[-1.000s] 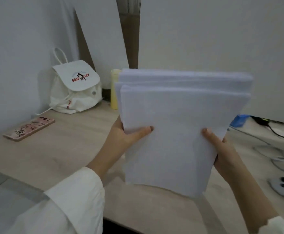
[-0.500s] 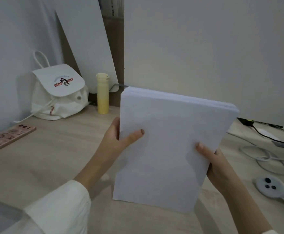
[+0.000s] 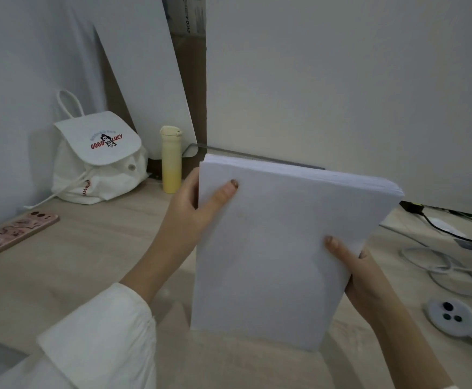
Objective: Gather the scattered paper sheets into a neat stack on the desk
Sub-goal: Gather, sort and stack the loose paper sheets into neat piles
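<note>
Paper fills the middle of the view: a thick stack of white sheets [image 3: 271,248] stands almost upright over the desk [image 3: 89,270], its broad face turned toward the camera and its top edge sloping down to the right. The sheet edges look lined up along the top and along both sides. The bottom edge sits low, right at the desk surface, but I cannot tell whether it touches the wood.

The left hand [image 3: 185,217] grips the stack's left edge high up, with the thumb pressed flat on the near face and the other fingers hidden behind the paper. The right hand [image 3: 361,279] holds the right edge lower down, thumb on the near face and the fingers wrapped behind. Both hands are closed around the paper, and a white sleeve [image 3: 100,341] covers the left forearm.

At the far left of the desk, a white bag [image 3: 97,167] with a flap and red lettering leans against the wall. Just right of it a pale yellow bottle [image 3: 170,164] stands upright. A phone [image 3: 13,237] in a pink patterned case lies flat near the left edge, well apart from the paper. Behind the bottle a white board [image 3: 145,80] leans against the wall, with a brown cardboard box [image 3: 194,80] beside it.

On the right, a grey controller [image 3: 461,318] with dark buttons lies on the desk, and farther back a looped white cable [image 3: 442,268] rests on the surface.
</note>
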`<control>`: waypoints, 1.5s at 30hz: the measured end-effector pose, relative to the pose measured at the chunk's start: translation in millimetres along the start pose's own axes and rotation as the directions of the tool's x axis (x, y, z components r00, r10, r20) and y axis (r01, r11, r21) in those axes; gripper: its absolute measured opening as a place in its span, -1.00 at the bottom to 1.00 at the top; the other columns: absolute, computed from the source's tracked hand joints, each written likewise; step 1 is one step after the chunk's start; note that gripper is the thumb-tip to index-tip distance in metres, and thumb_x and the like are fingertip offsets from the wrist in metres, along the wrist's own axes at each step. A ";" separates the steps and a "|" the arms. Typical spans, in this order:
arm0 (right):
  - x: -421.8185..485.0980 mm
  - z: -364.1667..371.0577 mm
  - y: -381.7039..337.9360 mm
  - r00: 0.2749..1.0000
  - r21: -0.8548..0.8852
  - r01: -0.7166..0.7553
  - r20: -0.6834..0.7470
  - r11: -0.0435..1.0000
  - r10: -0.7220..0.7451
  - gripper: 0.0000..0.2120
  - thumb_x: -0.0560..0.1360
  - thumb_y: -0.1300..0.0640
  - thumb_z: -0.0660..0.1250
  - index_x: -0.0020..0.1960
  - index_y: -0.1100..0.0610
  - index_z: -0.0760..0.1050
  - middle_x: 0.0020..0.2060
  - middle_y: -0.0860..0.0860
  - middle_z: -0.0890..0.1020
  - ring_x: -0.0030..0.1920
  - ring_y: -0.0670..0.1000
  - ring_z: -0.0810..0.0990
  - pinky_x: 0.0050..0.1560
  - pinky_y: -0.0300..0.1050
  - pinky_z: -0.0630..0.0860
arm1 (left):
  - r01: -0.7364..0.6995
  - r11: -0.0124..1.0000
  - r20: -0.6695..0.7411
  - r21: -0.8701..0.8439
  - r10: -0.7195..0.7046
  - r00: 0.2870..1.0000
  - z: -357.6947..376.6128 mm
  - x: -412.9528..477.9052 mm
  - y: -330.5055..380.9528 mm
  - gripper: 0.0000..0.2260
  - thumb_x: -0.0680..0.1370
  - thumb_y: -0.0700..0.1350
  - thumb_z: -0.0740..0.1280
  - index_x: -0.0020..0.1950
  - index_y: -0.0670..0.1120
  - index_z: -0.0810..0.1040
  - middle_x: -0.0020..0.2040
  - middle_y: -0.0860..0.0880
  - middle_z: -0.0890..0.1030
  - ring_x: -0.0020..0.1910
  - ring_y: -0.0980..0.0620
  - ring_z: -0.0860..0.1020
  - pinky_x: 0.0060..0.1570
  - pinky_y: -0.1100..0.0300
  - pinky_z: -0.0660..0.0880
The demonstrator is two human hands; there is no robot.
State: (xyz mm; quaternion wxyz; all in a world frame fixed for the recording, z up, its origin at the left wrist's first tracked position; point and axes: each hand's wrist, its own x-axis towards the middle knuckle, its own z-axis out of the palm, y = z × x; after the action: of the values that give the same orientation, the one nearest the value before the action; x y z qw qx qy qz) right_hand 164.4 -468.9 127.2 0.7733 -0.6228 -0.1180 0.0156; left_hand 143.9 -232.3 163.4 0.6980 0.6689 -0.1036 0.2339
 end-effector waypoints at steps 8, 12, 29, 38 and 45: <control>0.5 -1.9 0.0 0.999 0.012 -0.022 0.034 1.000 0.022 -0.57 0.00 -0.04 0.63 -0.15 -0.02 0.68 -0.15 -0.04 0.73 -0.17 -0.04 0.71 -0.26 -0.20 0.62 | 0.001 1.000 -0.064 0.019 0.001 0.998 3.3 3.1 13.8 -0.84 0.42 0.09 0.33 -0.09 0.04 0.53 -0.18 0.13 0.60 -0.26 0.29 0.56 -0.28 0.42 0.47; -4.0 -4.5 12.6 0.997 0.052 -0.074 0.027 0.996 0.073 -0.76 0.24 0.17 0.36 -0.10 0.02 0.64 -0.16 -0.02 0.73 -0.18 -0.03 0.70 -0.23 -0.18 0.63 | 0.044 0.998 -0.140 0.051 -0.037 0.989 9.3 12.6 17.8 -0.77 0.52 0.13 0.24 -0.18 0.00 0.46 -0.26 0.12 0.46 -0.36 0.34 0.41 -0.27 0.43 0.34; -10.3 0.6 20.3 0.996 0.061 -0.069 -0.052 0.996 0.072 -0.62 0.25 0.00 0.42 0.03 0.11 0.60 -0.13 0.05 0.73 -0.18 0.04 0.71 -0.27 -0.14 0.63 | 0.208 0.978 -0.062 0.003 -0.208 0.976 9.9 -30.1 -49.6 -0.48 0.35 0.15 0.39 0.27 0.05 0.43 0.03 0.18 0.59 -0.06 0.25 0.61 -0.24 0.42 0.53; -22.5 -2.4 46.8 0.995 0.005 -0.090 -0.049 0.996 0.090 -0.26 -0.13 -0.18 0.64 -0.03 0.14 0.64 -0.12 0.09 0.73 -0.16 0.07 0.71 -0.28 -0.18 0.60 | 0.222 0.975 -0.120 -0.019 -0.223 0.968 3.8 -60.2 -66.8 -0.76 0.43 -0.17 0.45 0.00 0.04 0.49 -0.29 0.34 0.64 -0.28 0.38 0.60 -0.36 0.49 0.47; -22.1 -1.8 46.3 0.993 0.002 -0.097 -0.062 0.995 0.097 -0.67 0.26 0.15 0.41 0.01 0.21 0.60 -0.19 0.06 0.73 -0.22 0.02 0.71 -0.31 -0.21 0.59 | -0.544 0.514 0.082 0.663 0.672 0.736 -1.7 -9.3 36.9 -0.27 0.36 0.35 0.32 0.35 -0.08 0.31 0.29 0.01 0.29 0.38 0.00 0.25 0.42 0.16 0.16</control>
State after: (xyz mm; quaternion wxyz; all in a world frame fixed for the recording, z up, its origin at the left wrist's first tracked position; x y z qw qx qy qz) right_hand 149.0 -464.0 78.4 0.7746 -0.6283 -0.0634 0.0337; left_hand 118.3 -232.6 191.6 0.3000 0.7617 -0.1789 0.5457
